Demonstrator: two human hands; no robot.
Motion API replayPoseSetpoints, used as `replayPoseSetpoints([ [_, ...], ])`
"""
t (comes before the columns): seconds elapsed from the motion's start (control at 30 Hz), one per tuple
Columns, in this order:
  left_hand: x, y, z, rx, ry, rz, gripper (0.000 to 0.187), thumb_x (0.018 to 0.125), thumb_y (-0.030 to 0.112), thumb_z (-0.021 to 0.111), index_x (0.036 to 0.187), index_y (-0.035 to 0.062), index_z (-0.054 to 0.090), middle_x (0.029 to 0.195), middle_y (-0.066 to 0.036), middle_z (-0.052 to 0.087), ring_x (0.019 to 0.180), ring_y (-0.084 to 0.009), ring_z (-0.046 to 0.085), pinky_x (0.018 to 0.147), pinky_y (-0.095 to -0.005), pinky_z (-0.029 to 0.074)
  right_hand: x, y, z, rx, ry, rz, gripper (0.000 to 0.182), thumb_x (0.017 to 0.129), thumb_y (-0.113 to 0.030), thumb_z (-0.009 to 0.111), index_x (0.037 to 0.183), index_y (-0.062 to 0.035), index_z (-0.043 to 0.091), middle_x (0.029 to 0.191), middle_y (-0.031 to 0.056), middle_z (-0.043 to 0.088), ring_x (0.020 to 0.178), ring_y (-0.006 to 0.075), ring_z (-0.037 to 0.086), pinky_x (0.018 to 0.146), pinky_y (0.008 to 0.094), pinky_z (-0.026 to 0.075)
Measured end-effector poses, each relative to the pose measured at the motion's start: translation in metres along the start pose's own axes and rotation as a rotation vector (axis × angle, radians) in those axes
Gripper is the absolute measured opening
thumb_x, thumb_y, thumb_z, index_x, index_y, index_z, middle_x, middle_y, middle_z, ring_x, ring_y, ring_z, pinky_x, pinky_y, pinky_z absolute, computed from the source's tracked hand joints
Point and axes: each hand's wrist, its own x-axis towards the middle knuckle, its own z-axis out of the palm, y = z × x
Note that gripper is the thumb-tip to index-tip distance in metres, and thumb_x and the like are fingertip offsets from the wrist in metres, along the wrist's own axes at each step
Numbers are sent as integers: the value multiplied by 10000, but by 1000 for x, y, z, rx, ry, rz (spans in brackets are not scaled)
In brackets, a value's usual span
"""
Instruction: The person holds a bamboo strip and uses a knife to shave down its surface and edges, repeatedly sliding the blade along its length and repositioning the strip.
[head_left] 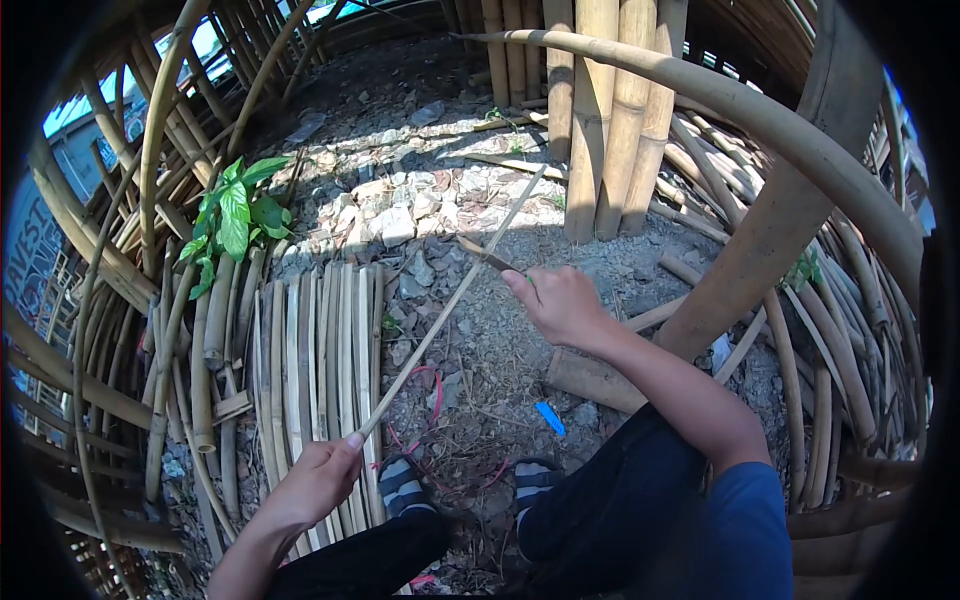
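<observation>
My left hand is closed round the near end of a long, thin bamboo strip, which slants away up and to the right. A knife is gripped in my right hand, its blade lying across the strip past its middle. Beside my left hand, a row of split bamboo slats lies side by side on the ground. Pink string trails on the soil near my sandalled feet.
Thick upright bamboo poles stand ahead. A bent pole arches across the upper right. Bamboo stacks line the right, and a leafy plant grows at left. A blue scrap and a cut bamboo piece lie on the stony ground.
</observation>
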Motion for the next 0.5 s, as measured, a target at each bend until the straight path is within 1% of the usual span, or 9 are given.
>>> replayPoseSetpoints([
  [0.07,1,2,-1,7,-26,-47,562,1089,419,396,655,76,497,543,37,402,469,-82,316,449,-273,264,-7,-9,6,61,-17,89,650,1029,-524,412,673,-30,642,560,197,606,561,404,651,538,510,522],
  [0.1,1,-1,-2,-21,-24,-40,559,1090,418,392,664,73,501,546,40,393,474,-82,317,451,-275,265,-11,-16,8,60,-17,94,650,1029,-524,412,673,-30,642,560,197,606,561,404,651,538,510,522],
  [0.2,-2,1,-3,-46,-16,-11,550,1091,412,391,675,71,506,545,43,387,474,-83,311,449,-274,259,-12,-29,4,125,-8,29,650,1030,-529,403,668,-42,636,544,183,599,540,392,646,515,502,517],
  [0.27,-6,1,-3,-40,-10,-3,544,1091,408,393,678,72,504,546,44,384,477,-81,312,452,-272,261,-14,-28,5,39,48,-96,624,1032,-499,434,639,-41,592,543,179,573,510,389,612,501,489,486],
  [0.3,-8,0,-4,-28,-11,1,537,1091,403,394,681,74,502,547,46,381,480,-80,313,456,-270,262,-13,-21,4,45,47,-87,624,1032,-499,434,639,-41,592,543,179,573,510,389,612,501,489,486],
  [0.37,-5,-2,-5,11,7,-8,536,1091,404,395,681,75,501,547,47,380,484,-79,315,461,-270,265,5,4,-3,-81,62,-70,638,1033,-520,406,647,-62,625,556,169,612,505,358,645,484,483,511],
  [0.4,-1,-3,-2,36,27,-15,534,1090,405,396,682,75,499,548,48,378,488,-78,317,466,-269,269,11,8,-3,-95,63,-76,638,1033,-520,406,647,-62,625,556,169,612,505,358,645,484,483,511],
  [0.47,2,-4,-5,22,-19,-22,539,1088,414,395,681,77,498,555,45,380,495,-79,321,472,-274,273,11,9,11,-152,68,-16,666,1037,-534,379,663,-47,641,588,185,628,575,375,670,534,502,527],
  [0.5,3,-4,-5,3,-4,-27,539,1088,416,395,682,76,498,554,45,376,493,-80,318,470,-274,270,18,26,11,-154,76,-8,666,1037,-534,379,663,-47,641,588,185,628,575,375,670,534,502,527],
])
